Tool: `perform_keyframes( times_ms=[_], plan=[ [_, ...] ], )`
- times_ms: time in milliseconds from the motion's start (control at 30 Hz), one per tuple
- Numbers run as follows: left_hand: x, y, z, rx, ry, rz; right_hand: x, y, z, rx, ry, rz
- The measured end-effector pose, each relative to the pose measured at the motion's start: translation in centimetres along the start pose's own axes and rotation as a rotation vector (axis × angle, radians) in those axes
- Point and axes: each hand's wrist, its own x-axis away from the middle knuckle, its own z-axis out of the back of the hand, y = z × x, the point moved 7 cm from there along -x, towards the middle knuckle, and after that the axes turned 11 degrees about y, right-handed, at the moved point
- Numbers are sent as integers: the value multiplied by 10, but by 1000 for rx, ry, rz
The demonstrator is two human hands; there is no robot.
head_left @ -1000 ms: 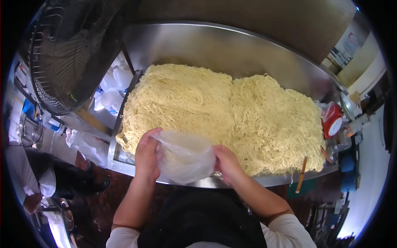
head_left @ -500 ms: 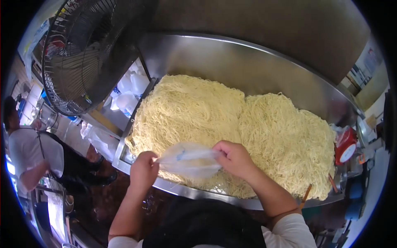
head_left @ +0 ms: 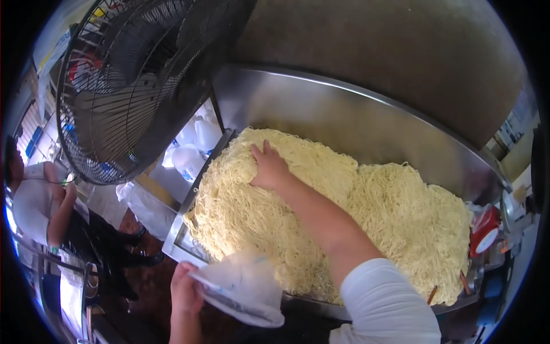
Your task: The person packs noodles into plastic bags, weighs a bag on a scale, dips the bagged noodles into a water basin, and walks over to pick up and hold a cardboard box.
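A large heap of pale yellow noodles [head_left: 401,212] fills a stainless steel trough [head_left: 321,94] in front of me. My right hand [head_left: 270,167] reaches across to the far left part of the heap, fingers apart and touching the noodles, with nothing gripped. Down at the trough's near left edge, my left hand [head_left: 186,289] is closed on the rim of a clear plastic bag [head_left: 243,289]. The bag hangs puffed out to the right of that hand, its mouth partly open.
A big black fan [head_left: 123,92] stands at the upper left, close to white plastic jugs [head_left: 192,157]. A co-worker [head_left: 43,198] stands at far left. On the right are a red scale [head_left: 485,232] and thin wooden sticks [head_left: 432,294] by the noodles.
My right hand has let go of the bag and moved up and left onto the noodles. The bag, in my left hand alone, is lower and fuller. The camera view has shifted.
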Motion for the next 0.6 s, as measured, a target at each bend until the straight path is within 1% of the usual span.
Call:
perform_keyframes(
  times_ms=[67, 100, 167, 200, 233, 267, 300, 333, 367, 433, 500, 533, 567, 600],
  plan=[
    [-1, -11, 24, -50, 2, 43, -14, 9, -22, -99, -38, -152],
    [0, -11, 25, -57, 4, 51, -8, 12, -26, -99, -45, -160],
    [7, -16, 22, -78, 10, 138, 13, 24, -21, -370, 28, -294],
    [10, -13, 16, -98, 47, 144, 28, 25, -14, -362, 31, -283],
    [8, -12, 13, -81, 42, 137, 46, 25, -2, -470, 100, -275],
    [4, -11, 14, -155, 33, 84, 58, 27, 14, -580, 166, -269],
    [4, -7, 13, -235, 24, 35, 62, 29, 34, -575, 168, -262],
    [8, -2, 4, -231, -30, 23, 69, 29, 63, -686, 191, -283],
    [11, 5, -2, -227, -29, 32, 77, 29, 93, -793, 208, -309],
    [17, 18, -14, -229, -93, -3, 71, 27, 172, -727, 408, -227],
    [19, 23, -16, -177, -118, -35, 56, 24, 232, -858, 545, -91],
    [21, 26, -18, -142, -156, -44, 51, 13, 267, -984, 614, -17],
    [24, 27, -20, -106, -192, -49, 52, 4, 310, -848, 816, 62],
    [22, 27, -20, -109, -178, -87, 44, 1, 343, -875, 828, 123]
  ],
)
